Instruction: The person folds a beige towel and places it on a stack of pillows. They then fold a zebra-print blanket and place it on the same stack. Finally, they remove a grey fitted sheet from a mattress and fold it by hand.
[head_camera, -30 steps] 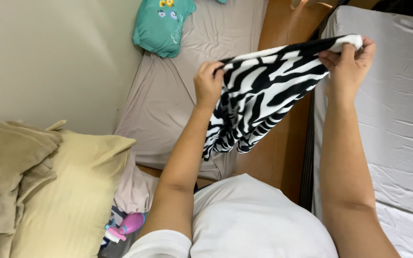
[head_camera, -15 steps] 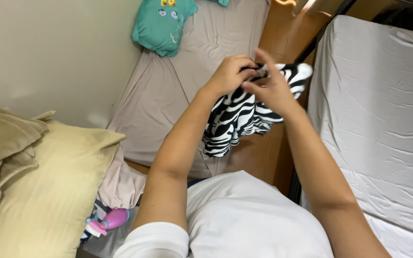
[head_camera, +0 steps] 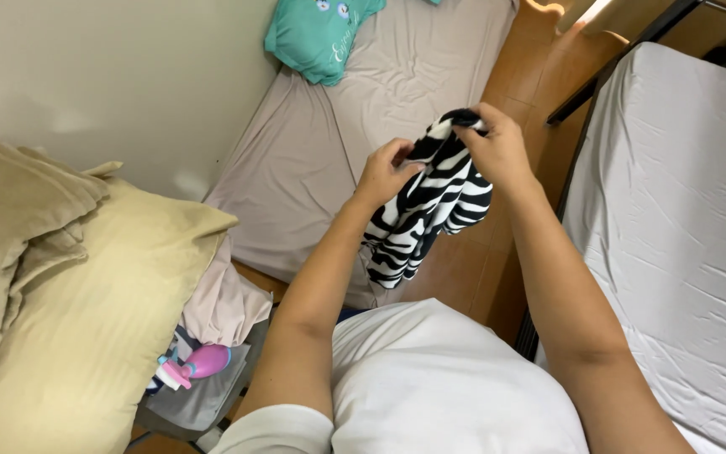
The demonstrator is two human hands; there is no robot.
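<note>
A black-and-white zebra-striped cloth [head_camera: 430,210] hangs folded in front of me, above the gap between two mattresses. My left hand [head_camera: 386,171] grips its left edge near the top. Close beside it, my right hand [head_camera: 497,147] pinches the top fold, fingers curled over the fabric. The lower part of the cloth dangles free towards my white shirt.
A low mattress with a beige sheet [head_camera: 313,168] lies on the floor by the wall, a teal cushion [head_camera: 317,34] at its far end. A white-sheeted bed [head_camera: 682,219] stands right. Yellow pillows [head_camera: 86,311] and a folded tan blanket [head_camera: 10,227] are piled left, with a pink item [head_camera: 203,361] below.
The cloth was stretched wide between my hands; I brought them together, folding it in half. Both hands now hold it close together, with the cloth hanging narrower.
</note>
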